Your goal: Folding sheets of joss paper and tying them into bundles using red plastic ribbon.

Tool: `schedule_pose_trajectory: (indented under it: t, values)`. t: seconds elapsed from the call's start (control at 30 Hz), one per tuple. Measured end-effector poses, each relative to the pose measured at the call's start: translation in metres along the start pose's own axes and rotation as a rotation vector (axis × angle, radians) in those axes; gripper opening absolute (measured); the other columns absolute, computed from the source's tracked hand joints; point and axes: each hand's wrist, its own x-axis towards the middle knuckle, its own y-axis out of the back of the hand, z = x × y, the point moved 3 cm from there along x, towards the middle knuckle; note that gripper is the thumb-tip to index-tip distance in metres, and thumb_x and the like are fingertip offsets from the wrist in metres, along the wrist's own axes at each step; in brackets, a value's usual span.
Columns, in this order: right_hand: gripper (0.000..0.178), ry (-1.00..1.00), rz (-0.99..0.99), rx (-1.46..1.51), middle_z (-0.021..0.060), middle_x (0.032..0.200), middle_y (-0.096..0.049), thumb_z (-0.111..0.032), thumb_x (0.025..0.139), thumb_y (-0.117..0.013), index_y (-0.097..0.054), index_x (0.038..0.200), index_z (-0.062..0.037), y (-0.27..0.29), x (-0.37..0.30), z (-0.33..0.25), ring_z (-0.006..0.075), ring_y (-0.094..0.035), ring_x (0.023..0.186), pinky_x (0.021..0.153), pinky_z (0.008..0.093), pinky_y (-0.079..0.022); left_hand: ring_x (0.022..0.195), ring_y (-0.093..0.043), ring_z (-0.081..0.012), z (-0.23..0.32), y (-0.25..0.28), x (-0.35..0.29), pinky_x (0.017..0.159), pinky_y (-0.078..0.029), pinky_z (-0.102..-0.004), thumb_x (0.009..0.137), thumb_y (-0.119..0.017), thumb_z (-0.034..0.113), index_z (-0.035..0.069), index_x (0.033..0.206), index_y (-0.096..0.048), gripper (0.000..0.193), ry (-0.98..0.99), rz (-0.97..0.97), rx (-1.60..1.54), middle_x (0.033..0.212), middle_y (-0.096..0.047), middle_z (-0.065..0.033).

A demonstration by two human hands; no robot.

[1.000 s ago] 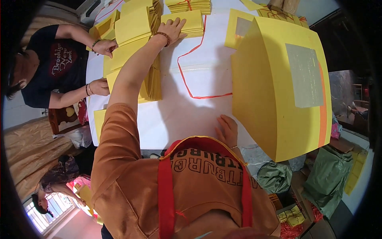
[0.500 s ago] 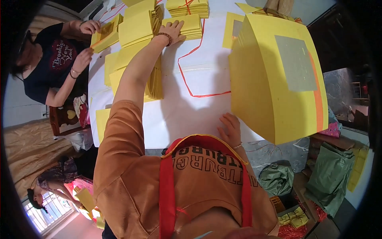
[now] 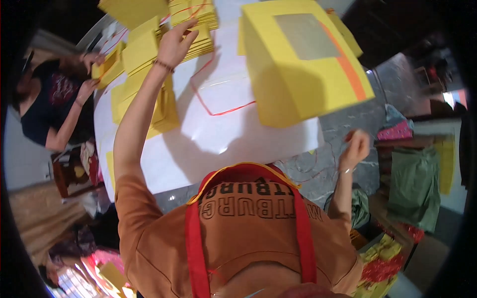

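Observation:
My left hand [image 3: 176,44] is over the near yellow stack of folded card pieces [image 3: 201,43], its fingers apart and holding nothing. Behind that stack lies another yellow stack [image 3: 196,12] with a red plastic string across its top. More of the red string [image 3: 226,112] trails in a bent line over the white tabletop. My right hand [image 3: 355,149] is raised off the table's right side, near no object. Its fingers look bent but blurred, so their state is unclear. A large yellow stack with a grey panel [image 3: 308,37] and an orange strip stands at the right.
More yellow folded pieces [image 3: 141,49] fill the table's left part. Across from them a co-worker's hands [image 3: 89,82] hold a yellow open box [image 3: 109,67]. A green sack [image 3: 415,186] stands on the right. Another person is at the lower left, near a bright window.
My left hand has lifted a little off the yellow stack. My right hand has moved from the table's near edge out to the right. The view has shifted.

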Motion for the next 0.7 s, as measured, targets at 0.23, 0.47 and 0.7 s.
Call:
schedule_pose_trajectory:
  t: [0.23,0.47,0.7]
  values:
    - [0.057,0.205,-0.528,0.157,0.0092,0.107,-0.056,-0.039,0.093,-0.014,-0.057,0.103,-0.0016,-0.043,0.141,-0.054,0.0175,-0.047,0.104,0.09,0.0304,-0.03,0.077,-0.051,-0.0265,0.227,-0.027,-0.068,0.067,-0.043,-0.0339,0.066,-0.067,0.017,0.003,0.083,-0.058,0.024,-0.769,0.022,0.013,0.083,-0.055,-0.0094]
    - [0.072,0.036,-0.827,0.378,0.0112,0.109,-0.052,-0.049,0.09,-0.005,-0.059,0.092,-0.0014,-0.068,0.137,-0.04,0.0202,-0.046,0.106,0.096,0.0311,-0.029,0.072,-0.049,-0.0258,0.248,-0.041,-0.065,0.061,-0.042,-0.0321,0.064,-0.07,0.024,0.002,0.089,-0.058,0.036,-0.651,-0.217,0.217,0.079,-0.053,-0.0086]
    - [0.069,0.1,-0.808,0.426,0.0117,0.11,-0.051,-0.047,0.091,-0.007,-0.059,0.091,-0.0015,-0.073,0.135,-0.032,0.0217,-0.045,0.106,0.095,0.0329,-0.03,0.062,-0.054,-0.0212,0.241,-0.039,-0.05,0.055,-0.042,-0.0304,0.076,-0.058,0.022,0.001,0.08,-0.061,0.021,-0.358,-0.399,-0.133,0.07,-0.054,-0.0096]
